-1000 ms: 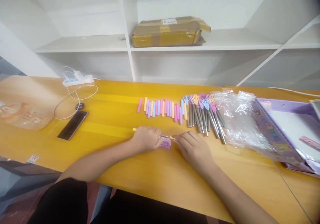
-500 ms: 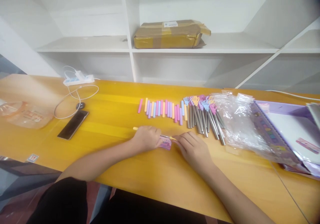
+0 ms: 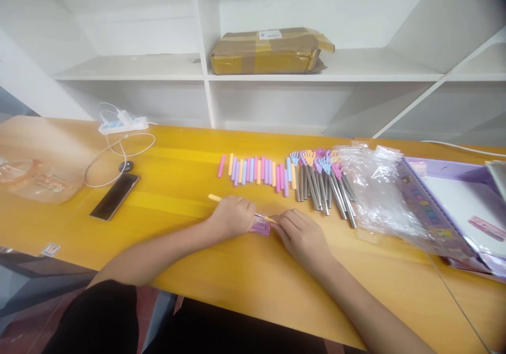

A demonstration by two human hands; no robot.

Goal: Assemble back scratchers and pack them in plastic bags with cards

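My left hand [image 3: 233,217] is closed around a back scratcher [image 3: 214,198], whose yellow handle end sticks out past the fist to the left. Between the hands a short bit of its metal shaft shows. My right hand [image 3: 306,238] pinches the yellow far end, and the fingers cover most of it. A small pink printed card or packet [image 3: 260,226] sits just under the shaft by my left fingers; whether they grip it too, I cannot tell. Beyond my hands lie a row of coloured handle tubes [image 3: 259,170] and a pile of metal rods with hand-shaped heads [image 3: 324,177].
Clear plastic bags [image 3: 375,190] lie to the right, beside a purple box [image 3: 438,196]. On the left are a phone [image 3: 114,196], a coiled white cable [image 3: 95,177], a power strip [image 3: 123,125] and a plastic bag [image 3: 43,183]. A taped parcel [image 3: 272,53] rests on the shelf.
The back scratcher's yellow handle end has risen slightly and shows a little more to the left of my fist. Both hands keep nearly the same place.
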